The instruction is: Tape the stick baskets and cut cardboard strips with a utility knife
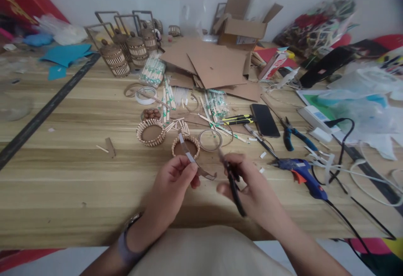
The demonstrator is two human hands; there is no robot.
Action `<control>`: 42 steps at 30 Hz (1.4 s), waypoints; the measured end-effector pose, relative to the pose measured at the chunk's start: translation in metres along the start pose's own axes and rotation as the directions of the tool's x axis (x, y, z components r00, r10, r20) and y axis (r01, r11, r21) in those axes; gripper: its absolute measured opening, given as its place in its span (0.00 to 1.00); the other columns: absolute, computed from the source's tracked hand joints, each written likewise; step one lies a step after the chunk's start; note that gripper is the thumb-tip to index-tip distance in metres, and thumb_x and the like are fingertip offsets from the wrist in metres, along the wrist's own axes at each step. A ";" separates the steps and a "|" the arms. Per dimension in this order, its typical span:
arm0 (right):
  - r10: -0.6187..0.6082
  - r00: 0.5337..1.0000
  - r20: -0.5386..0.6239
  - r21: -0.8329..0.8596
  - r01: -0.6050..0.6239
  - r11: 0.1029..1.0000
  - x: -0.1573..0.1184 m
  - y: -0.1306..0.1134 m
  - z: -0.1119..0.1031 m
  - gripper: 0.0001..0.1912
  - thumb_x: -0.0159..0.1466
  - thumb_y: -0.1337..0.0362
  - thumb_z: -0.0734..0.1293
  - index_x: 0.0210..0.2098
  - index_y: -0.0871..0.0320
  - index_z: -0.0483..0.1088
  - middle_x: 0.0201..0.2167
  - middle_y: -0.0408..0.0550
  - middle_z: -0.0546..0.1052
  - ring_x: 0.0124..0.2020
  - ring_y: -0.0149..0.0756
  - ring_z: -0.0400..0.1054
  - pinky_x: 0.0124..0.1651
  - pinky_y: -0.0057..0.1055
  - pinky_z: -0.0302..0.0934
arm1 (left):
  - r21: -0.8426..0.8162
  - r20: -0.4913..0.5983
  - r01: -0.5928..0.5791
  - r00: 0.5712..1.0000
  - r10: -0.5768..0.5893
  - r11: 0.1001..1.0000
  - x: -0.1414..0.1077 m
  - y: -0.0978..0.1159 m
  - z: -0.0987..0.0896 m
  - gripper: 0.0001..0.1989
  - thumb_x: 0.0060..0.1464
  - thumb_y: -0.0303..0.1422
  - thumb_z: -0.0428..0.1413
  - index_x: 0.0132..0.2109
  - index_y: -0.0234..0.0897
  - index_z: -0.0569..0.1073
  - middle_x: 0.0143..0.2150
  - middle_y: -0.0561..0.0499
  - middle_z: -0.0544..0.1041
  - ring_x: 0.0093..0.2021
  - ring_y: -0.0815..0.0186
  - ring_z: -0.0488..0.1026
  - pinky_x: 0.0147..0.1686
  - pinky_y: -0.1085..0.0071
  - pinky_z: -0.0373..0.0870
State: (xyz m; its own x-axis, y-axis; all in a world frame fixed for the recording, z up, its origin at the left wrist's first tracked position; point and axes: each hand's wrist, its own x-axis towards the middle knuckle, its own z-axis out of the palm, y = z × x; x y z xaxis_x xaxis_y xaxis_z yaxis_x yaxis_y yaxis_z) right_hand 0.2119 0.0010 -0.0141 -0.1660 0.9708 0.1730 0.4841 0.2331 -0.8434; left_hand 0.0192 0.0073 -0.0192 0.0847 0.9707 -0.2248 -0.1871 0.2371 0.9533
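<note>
My left hand (176, 179) pinches a thin curved brown strip (206, 175) with a whitish section, its upper end rising over a round slatted ring (176, 147) with a brown base. To the right, my right hand (248, 188) is wrapped round dark-handled scissors or pliers (233, 186); the blurred tip points up and away, apart from the strip. A second slatted ring (151, 133) stands to the left, near a small dish of brown beads (151, 114). Beyond my hands lies a roll of tape (210, 140).
A blue glue gun (302, 174), blue-handled pliers (297, 136) and a black phone (265, 120) lie right, with cables. Small sticks, cardboard sheets (217, 65) and slatted lanterns (116, 61) stand or lie farther back. An open box (241, 30) is behind.
</note>
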 end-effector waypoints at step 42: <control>0.152 0.988 -0.016 -0.459 -0.142 0.877 -0.016 0.053 -0.032 0.16 0.65 0.54 0.65 0.48 0.54 0.71 0.33 0.49 0.81 0.31 0.44 0.76 0.33 0.35 0.68 | -0.029 0.055 0.055 0.997 -0.053 0.998 0.001 -0.006 0.002 0.15 0.54 0.43 0.60 0.29 0.38 0.68 0.22 0.56 0.71 0.24 0.71 0.64 0.28 0.73 0.62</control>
State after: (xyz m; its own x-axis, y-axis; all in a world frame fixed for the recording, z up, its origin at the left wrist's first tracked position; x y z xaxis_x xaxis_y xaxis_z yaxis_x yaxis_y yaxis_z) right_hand 0.2671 -0.0003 -0.0450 -0.0770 0.9957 0.0508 0.8425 0.0922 -0.5307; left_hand 0.0219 0.0068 -0.0250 0.1480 0.9531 -0.2639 -0.2100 0.2911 0.9334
